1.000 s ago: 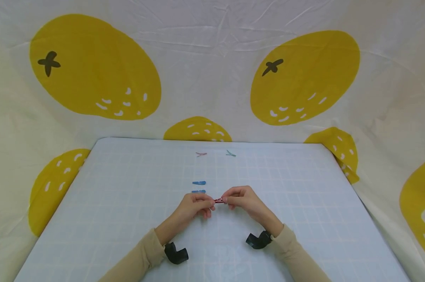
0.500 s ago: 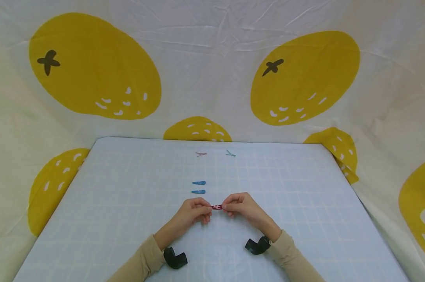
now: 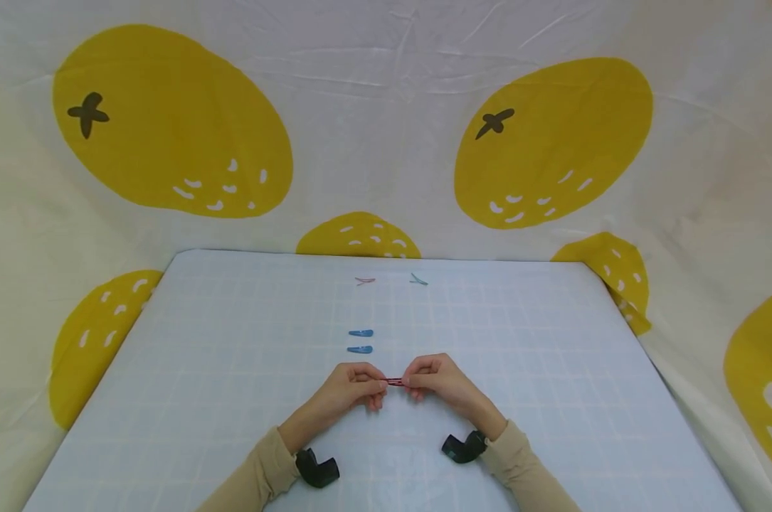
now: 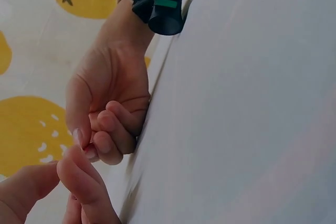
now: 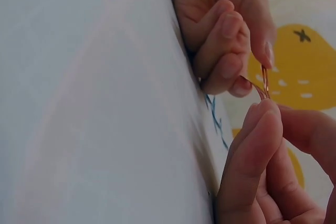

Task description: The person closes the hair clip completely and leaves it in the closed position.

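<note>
In the head view a dark red snap hair clip (image 3: 395,382) is held up between my two hands over the near middle of the table. My right hand (image 3: 442,380) pinches one end of it between thumb and forefinger. The thumb and forefinger of my left hand (image 3: 353,390) are at the other end. Seen from the right wrist, the clip (image 5: 265,85) has its strips spread apart, one towards the left thumb and one towards the left forefinger. From the left wrist, fingers hide most of it. Two blue snap clips (image 3: 361,333) lie just beyond the left hand.
At the far side of the white table (image 3: 245,313) lie a pink hair clip (image 3: 364,281) and a green one (image 3: 418,279), both splayed. A pale curtain with yellow fruit shapes hangs behind. Black wrist mounts (image 3: 318,468) stick out at the cuffs.
Both hands have come a little nearer to the body, bringing the red clip along. The lower blue clip, partly behind the left hand before, is now in full sight.
</note>
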Demonstrator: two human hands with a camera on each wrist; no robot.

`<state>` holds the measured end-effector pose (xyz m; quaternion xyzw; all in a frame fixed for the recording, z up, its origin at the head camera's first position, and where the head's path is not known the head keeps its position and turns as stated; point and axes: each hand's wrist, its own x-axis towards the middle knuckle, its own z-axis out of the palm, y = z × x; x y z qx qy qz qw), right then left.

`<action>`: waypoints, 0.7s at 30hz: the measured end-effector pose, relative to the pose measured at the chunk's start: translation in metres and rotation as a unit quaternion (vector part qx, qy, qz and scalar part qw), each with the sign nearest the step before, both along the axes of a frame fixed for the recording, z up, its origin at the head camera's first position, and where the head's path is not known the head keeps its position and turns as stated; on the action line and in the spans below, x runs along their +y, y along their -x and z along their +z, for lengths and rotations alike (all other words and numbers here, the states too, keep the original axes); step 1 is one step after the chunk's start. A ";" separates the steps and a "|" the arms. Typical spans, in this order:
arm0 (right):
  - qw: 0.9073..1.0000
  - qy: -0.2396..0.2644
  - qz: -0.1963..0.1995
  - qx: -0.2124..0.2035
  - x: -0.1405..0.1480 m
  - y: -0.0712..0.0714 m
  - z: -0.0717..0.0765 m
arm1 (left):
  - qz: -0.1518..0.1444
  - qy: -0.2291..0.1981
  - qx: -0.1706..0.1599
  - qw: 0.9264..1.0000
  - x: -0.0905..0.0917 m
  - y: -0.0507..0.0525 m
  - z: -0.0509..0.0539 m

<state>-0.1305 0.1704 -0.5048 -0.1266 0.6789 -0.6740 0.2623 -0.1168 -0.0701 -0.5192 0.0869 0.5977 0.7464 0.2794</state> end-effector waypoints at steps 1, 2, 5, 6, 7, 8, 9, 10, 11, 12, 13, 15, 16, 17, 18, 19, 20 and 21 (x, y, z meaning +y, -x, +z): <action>1.000 0.000 0.000 0.000 -0.001 0.000 0.000 | 0.002 0.004 0.000 1.000 0.000 0.000 0.000; 1.000 0.000 0.000 0.000 -0.001 0.000 -0.001 | 0.005 0.008 0.000 1.000 0.000 0.000 0.000; 1.000 0.000 0.000 0.001 -0.002 0.000 -0.002 | 0.015 0.031 0.009 0.999 0.002 -0.001 0.001; 1.000 -0.001 0.000 0.002 -0.002 0.000 -0.002 | 0.019 0.040 0.012 0.999 0.003 -0.001 0.001; 1.000 -0.003 0.000 0.003 -0.002 0.000 -0.002 | 0.022 0.049 0.015 0.998 0.003 -0.001 0.001; 1.000 -0.004 0.000 0.004 -0.002 0.000 -0.002 | 0.025 0.058 0.019 0.998 0.004 -0.002 0.001; 1.000 -0.006 0.000 0.005 -0.002 0.000 -0.002 | 0.028 0.066 0.022 0.997 0.004 -0.002 0.001; 1.000 -0.007 0.001 0.006 -0.001 0.000 -0.003 | 0.031 0.070 0.023 0.997 0.004 -0.002 0.001; 1.000 -0.010 0.002 0.009 -0.001 0.000 -0.003 | 0.032 0.073 0.024 0.997 0.005 -0.003 0.001; 1.000 -0.012 0.004 0.012 -0.001 -0.001 -0.003 | 0.031 0.072 0.024 0.997 0.005 -0.003 0.001; 1.000 -0.014 0.006 0.016 -0.001 -0.001 -0.003 | 0.032 0.070 0.025 0.997 0.005 -0.003 0.001; 1.000 -0.018 0.009 0.022 -0.001 -0.001 -0.003 | 0.031 0.065 0.024 0.997 0.004 -0.003 0.001; 0.999 -0.021 0.010 0.025 -0.002 -0.001 -0.002 | 0.030 0.065 0.024 0.997 0.004 -0.003 0.001; 0.999 -0.025 0.011 0.027 -0.002 -0.001 -0.002 | 0.029 0.064 0.025 0.997 0.004 -0.003 0.001; 0.999 -0.028 0.011 0.028 -0.002 -0.002 -0.002 | 0.029 0.064 0.025 0.997 0.004 -0.003 0.001; 0.999 -0.031 0.009 0.028 -0.003 -0.002 -0.001 | 0.029 0.065 0.027 0.997 0.004 -0.003 0.001; 0.999 -0.036 0.007 0.029 -0.003 -0.003 -0.001 | 0.028 0.068 0.027 0.997 0.004 -0.002 0.001; 0.999 -0.040 0.005 0.028 -0.003 -0.003 -0.001 | 0.028 0.070 0.028 0.997 0.004 -0.002 0.000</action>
